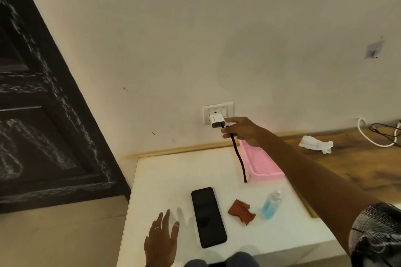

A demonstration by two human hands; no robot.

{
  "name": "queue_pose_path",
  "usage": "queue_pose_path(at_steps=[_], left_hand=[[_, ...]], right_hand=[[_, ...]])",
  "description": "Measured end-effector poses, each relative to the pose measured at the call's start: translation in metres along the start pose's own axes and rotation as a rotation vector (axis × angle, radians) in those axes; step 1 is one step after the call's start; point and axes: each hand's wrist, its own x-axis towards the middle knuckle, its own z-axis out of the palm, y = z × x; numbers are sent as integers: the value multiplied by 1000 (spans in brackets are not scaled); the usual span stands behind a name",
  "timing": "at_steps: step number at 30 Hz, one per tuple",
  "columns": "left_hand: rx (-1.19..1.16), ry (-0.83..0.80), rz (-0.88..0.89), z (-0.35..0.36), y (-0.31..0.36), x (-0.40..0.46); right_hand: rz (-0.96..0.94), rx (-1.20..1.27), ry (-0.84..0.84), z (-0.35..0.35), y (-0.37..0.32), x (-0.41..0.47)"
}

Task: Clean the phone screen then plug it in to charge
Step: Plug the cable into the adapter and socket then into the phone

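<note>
A phone is lying face up on the white desk. Beside it, the left hand is resting flat, fingers spread. Beyond it, the right hand is pinching a black cable at the white charger in the wall socket.

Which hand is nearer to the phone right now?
Left. The left hand rests flat on the table just left of the phone; the right hand is up at the wall charger.

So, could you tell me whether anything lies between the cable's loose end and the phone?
Nothing visible does. The black cable hangs from the charger, its free end above bare white tabletop; the phone lies nearer, the cloth off to its right.
</note>
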Motion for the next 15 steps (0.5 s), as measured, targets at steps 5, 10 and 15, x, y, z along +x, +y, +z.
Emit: queue_pose_path(at_steps=[5, 10, 15], left_hand=[[-239, 75, 85, 0, 4, -9], [-461, 71, 100, 7, 19, -19], [-601, 38, 75, 12, 34, -26]], right_hand=[[1, 183, -49, 3, -10, -30], [155, 533, 31, 25, 14, -70], [327, 537, 2, 65, 84, -117]])
